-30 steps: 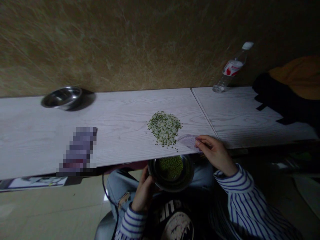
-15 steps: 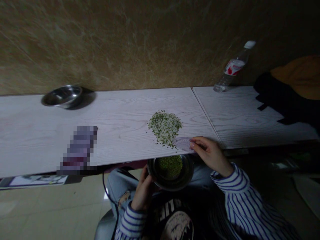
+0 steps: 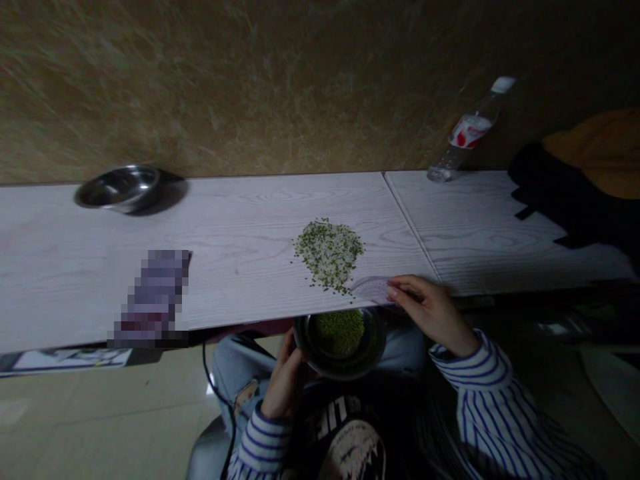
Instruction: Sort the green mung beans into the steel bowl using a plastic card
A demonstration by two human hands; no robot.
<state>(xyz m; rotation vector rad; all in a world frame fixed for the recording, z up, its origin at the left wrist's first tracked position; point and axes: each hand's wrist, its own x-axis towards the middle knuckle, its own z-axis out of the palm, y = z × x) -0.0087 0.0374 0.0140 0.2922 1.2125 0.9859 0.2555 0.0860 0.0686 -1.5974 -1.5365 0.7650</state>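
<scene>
Marbled brown wall (image 3: 250, 87) rises behind a pale wood-grain bench (image 3: 240, 233), with a dark-and-orange bundle (image 3: 590, 160) at its right end. Just below the front edge, the left hand (image 3: 285, 387) grips a steel bowl (image 3: 375, 347) by its side, fingers closed around the rim, with green grains inside. Near that edge lies a loose pile of mixed green and white grains (image 3: 327, 250). The right hand (image 3: 433, 313) pinches a clear, curved plastic piece (image 3: 370, 289) between nearly closed fingers, its far end beside the pile's lower fringe. The step in hand seems to be separating green grains from white; the next move calls for a light, flat stroke, with the bowl close beneath the edge.
</scene>
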